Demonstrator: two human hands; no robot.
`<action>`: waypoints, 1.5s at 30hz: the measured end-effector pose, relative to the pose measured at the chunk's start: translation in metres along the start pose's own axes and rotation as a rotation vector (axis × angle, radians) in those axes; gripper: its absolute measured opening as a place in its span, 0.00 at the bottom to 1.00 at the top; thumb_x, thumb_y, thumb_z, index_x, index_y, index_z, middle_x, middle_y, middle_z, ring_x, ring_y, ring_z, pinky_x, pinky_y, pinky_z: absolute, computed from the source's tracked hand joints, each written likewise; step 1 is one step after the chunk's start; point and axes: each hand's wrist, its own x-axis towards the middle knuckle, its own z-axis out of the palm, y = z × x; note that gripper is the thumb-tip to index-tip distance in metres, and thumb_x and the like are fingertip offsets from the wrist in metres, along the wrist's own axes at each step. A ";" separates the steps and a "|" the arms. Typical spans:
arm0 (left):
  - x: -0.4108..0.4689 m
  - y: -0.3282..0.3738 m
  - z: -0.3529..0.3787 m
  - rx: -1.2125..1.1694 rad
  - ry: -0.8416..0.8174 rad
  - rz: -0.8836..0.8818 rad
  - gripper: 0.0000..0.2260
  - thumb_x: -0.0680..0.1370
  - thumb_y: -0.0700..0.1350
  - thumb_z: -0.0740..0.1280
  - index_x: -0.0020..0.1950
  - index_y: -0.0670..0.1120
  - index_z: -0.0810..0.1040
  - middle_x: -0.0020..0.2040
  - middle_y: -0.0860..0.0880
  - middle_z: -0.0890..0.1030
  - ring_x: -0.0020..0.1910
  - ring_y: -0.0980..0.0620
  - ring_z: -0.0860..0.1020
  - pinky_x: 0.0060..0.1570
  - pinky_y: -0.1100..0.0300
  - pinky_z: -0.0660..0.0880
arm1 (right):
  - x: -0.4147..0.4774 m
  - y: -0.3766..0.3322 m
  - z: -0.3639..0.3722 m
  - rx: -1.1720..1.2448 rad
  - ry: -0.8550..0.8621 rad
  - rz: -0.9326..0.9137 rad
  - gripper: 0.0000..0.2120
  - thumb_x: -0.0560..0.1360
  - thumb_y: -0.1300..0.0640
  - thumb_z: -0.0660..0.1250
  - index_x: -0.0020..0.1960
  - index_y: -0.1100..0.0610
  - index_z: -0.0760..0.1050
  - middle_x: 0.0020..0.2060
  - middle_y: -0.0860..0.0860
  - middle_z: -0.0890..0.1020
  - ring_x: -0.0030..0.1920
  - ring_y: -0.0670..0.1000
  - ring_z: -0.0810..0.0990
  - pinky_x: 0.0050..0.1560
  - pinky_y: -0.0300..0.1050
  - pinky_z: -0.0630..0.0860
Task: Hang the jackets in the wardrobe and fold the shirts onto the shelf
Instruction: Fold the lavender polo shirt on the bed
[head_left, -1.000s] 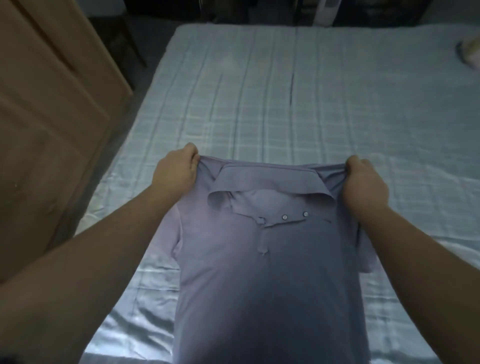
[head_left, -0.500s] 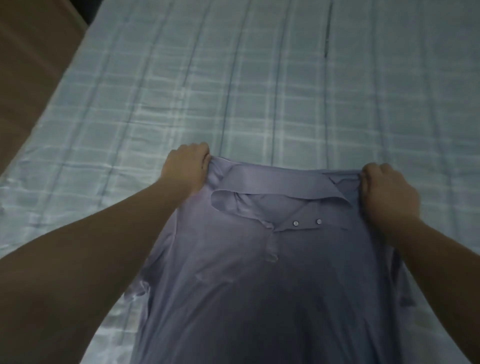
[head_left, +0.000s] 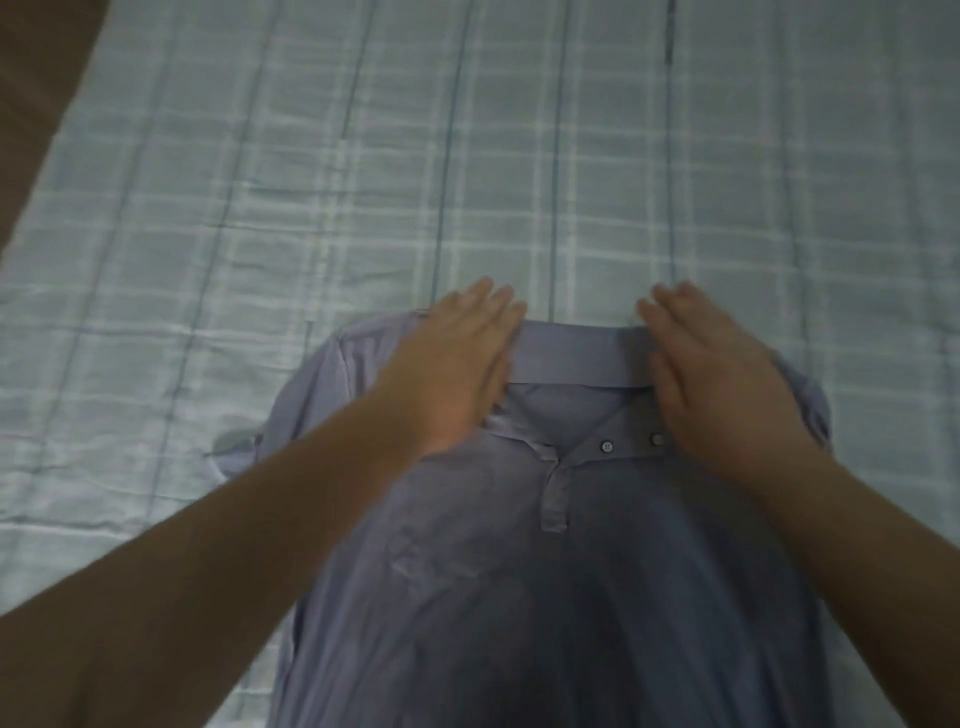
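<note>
No brand mark, label or writing can be read anywhere in this dim, slightly blurred view. A lavender-blue short-sleeved polo shirt (head_left: 545, 545) lies front side up on a bed covered with a pale blue-green plaid sheet (head_left: 363, 182), its collar (head_left: 576, 358) pointing away from the person and its lower part running out of view at the bottom edge. The placket is unfastened, with two small dark buttons (head_left: 606, 445) showing on the flap turned toward the right. The left hand (head_left: 457, 358) lies palm down on the shirt's left shoulder, fingers straight and close together, their tips reaching just past the collar's edge onto the sheet; it is flat and released, grasping nothing. The right hand (head_left: 722, 374) mirrors it on the right shoulder, likewise flat and released, fingers extended forward, its heel near the second button. Both bare forearms reach in from the lower corners, angled inward toward the collar. The shirt's left sleeve (head_left: 244, 447) sticks out beside the left forearm, slightly bunched. A brown wooden surface (head_left: 36, 78) fills the upper left corner beside the bed.
</note>
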 end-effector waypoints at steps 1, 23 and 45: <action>-0.005 0.006 0.010 0.038 -0.080 0.002 0.26 0.82 0.50 0.51 0.76 0.38 0.67 0.75 0.39 0.68 0.76 0.39 0.64 0.74 0.43 0.62 | -0.004 -0.004 0.009 -0.058 -0.061 -0.047 0.26 0.80 0.52 0.52 0.74 0.63 0.67 0.73 0.60 0.68 0.75 0.61 0.64 0.75 0.56 0.60; -0.212 -0.090 -0.025 -0.283 0.347 -0.650 0.20 0.75 0.40 0.57 0.63 0.37 0.78 0.59 0.38 0.80 0.60 0.38 0.77 0.65 0.60 0.65 | -0.019 -0.184 0.061 0.012 -0.079 -0.008 0.28 0.77 0.54 0.51 0.74 0.65 0.65 0.73 0.63 0.68 0.74 0.63 0.64 0.74 0.60 0.62; -0.251 -0.161 -0.054 -1.047 0.284 -1.133 0.05 0.77 0.51 0.64 0.43 0.57 0.69 0.44 0.42 0.76 0.47 0.34 0.81 0.39 0.34 0.81 | 0.001 -0.347 0.160 -0.096 -0.200 0.030 0.28 0.82 0.49 0.50 0.80 0.57 0.54 0.78 0.56 0.59 0.78 0.58 0.56 0.77 0.59 0.54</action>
